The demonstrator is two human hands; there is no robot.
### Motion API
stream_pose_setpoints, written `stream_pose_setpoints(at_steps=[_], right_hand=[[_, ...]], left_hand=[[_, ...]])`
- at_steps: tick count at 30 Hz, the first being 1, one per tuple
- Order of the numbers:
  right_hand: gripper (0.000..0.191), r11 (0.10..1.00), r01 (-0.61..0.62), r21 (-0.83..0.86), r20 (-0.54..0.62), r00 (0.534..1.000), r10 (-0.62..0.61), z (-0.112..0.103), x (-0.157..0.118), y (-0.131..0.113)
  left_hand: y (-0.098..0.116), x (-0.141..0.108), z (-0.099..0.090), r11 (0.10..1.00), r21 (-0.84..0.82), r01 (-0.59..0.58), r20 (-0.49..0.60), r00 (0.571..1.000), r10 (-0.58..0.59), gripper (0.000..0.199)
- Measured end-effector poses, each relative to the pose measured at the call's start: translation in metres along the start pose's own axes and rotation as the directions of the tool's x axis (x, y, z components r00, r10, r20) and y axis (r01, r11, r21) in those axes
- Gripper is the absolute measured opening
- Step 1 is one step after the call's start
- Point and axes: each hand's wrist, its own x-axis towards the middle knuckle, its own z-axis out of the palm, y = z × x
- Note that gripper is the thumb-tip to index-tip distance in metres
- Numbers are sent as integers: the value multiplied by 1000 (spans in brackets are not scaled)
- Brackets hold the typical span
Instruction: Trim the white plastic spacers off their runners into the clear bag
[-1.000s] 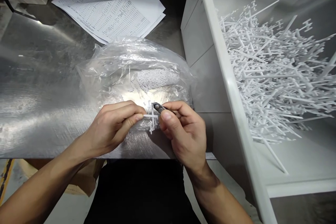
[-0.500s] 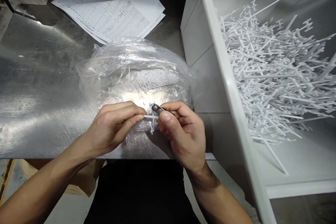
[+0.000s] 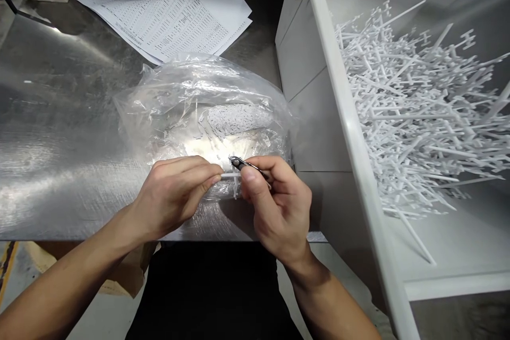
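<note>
My left hand [image 3: 173, 191] pinches the end of a thin white plastic sprue [image 3: 230, 175], a rod with short branches. My right hand [image 3: 279, 196] is closed around a small metal nail clipper [image 3: 238, 162], thumb on top. The clipper's jaws are at the branched part of the sprue; whether they touch it I cannot tell. Part of the sprue is hidden behind my right fingers. Both hands are over the near side of a clear plastic bag [image 3: 199, 71] with small pale pieces inside.
Right of my hands rises the wall of a white bin [image 3: 338, 79] that holds a big heap of white plastic sprues [image 3: 418, 117]. Printed sheets [image 3: 171, 21] lie behind the bag on the metal table [image 3: 71, 143]. A cardboard box [image 3: 127, 276] is below the table edge.
Both hands have shifted very slightly to the right along with the sprue, and the branches hanging below the rod look shorter or turned. The grips stay the same.
</note>
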Motion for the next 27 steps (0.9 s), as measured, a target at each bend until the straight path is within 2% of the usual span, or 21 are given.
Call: stream_pose_setpoints(at_steps=[4,7,11,13,16,20,27], right_hand=[[19,989,-121,86,31,992,118,-1,3,0],[17,972,-161,172,25,987,159,1,5,-1],[10,961,-133,243,-16,990,142,1,6,-4],[8,961,-132,242,15,991,132,-1,5,-6],[7,966,-133,222,81,990,118,-2,4,-8],[8,968,-137,212,123,986,112,-2,3,-9],[9,977,-136,162,135,984,115,-3,0,-8]], left_hand=[[1,2,-3,999,-46,27,18,999,-26,15],[1,3,-6,993,-100,69,19,998,-68,14],[0,3,-11,954,-188,233,12,972,-235,13],[0,2,-12,911,-263,317,8,945,-327,13],[-1,2,-11,859,-355,369,-1,919,-395,13],[-3,2,-8,867,-359,347,-28,924,-381,13],[-2,3,-9,929,-256,266,-89,951,-296,12]])
